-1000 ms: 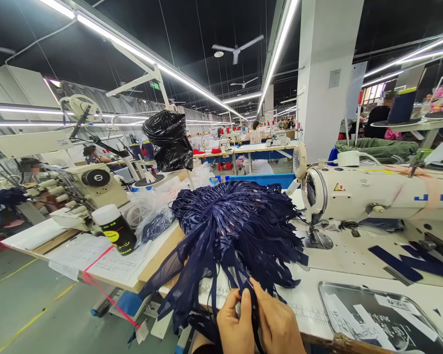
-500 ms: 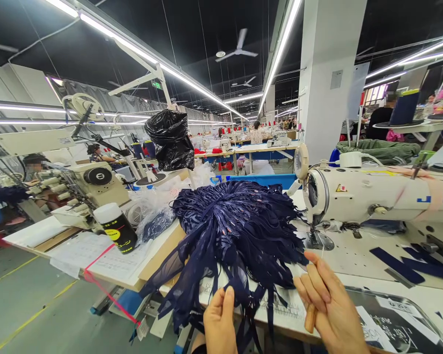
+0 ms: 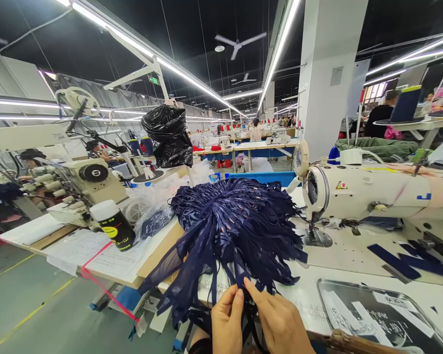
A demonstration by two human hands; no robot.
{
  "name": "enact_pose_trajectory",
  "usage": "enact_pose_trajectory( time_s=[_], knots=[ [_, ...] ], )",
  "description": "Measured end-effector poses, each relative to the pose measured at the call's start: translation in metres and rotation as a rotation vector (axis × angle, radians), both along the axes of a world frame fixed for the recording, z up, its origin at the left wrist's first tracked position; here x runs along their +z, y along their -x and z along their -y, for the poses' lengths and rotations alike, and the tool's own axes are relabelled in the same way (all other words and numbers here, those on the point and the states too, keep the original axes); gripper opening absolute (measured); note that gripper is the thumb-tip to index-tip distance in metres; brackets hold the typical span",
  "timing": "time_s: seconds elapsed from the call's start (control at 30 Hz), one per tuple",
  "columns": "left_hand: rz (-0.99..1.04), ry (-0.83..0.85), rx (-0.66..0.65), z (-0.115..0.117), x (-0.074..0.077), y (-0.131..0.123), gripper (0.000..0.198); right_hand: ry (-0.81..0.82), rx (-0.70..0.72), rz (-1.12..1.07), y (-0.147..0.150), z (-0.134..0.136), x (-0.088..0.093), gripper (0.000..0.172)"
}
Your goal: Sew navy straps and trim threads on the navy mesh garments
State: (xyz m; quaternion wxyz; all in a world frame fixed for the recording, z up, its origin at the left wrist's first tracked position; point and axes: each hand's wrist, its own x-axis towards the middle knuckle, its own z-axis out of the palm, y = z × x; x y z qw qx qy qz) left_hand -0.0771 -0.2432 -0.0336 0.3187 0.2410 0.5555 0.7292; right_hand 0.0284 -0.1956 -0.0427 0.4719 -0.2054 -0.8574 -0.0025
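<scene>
A long sewing hall under strip lights is seen, and in front a white table (image 3: 339, 255) carries the work. At its near edge a single navy strip (image 3: 242, 280) is pinched between thumb and fingertips of both hands. The left hand (image 3: 227, 319) and the right hand (image 3: 280, 322) are closed on it side by side, almost touching.

The strip hangs from a big heap of navy strips (image 3: 239, 221) piled on the table, with many loose ends spilling over the edge. The fabric looks thin, limp and very light, probably a little slippery. It can be expected to sag, twist and snag on its neighbours, so it is best taken near one free end with a fingertip pinch and drawn out gently.

Right of the heap a sewing machine (image 3: 372, 194) stands, with a metal tray (image 3: 376, 314) before it. To the left a black bottle (image 3: 112, 225) rests on printed sheets (image 3: 96, 255).
</scene>
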Motion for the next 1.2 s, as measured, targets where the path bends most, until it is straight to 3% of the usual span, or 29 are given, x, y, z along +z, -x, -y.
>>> enact_pose_trajectory(
  time_s=[0.2, 0.33, 0.57, 0.87, 1.2],
  knots=[
    [-0.055, 0.001, 0.021, 0.0, 0.003, -0.005, 0.034, -0.157, -0.125, 0.053, 0.001, 0.001, 0.005, 0.039],
    [-0.13, -0.016, 0.112, -0.001, -0.001, -0.008, 0.035, -0.172, -0.121, 0.054, 0.001, 0.001, 0.007, 0.04],
    [-0.282, 0.022, 0.156, -0.002, -0.014, -0.006, 0.038, -0.193, -0.139, 0.036, 0.001, 0.003, 0.015, 0.042],
    [-0.533, 0.043, 0.316, -0.001, -0.011, -0.008, 0.04, -0.203, -0.126, 0.089, -0.001, 0.004, 0.014, 0.041],
    [-0.481, 0.025, 0.148, 0.001, -0.009, -0.007, 0.038, -0.196, -0.122, -0.022, 0.005, 0.004, 0.008, 0.04]
  ],
)
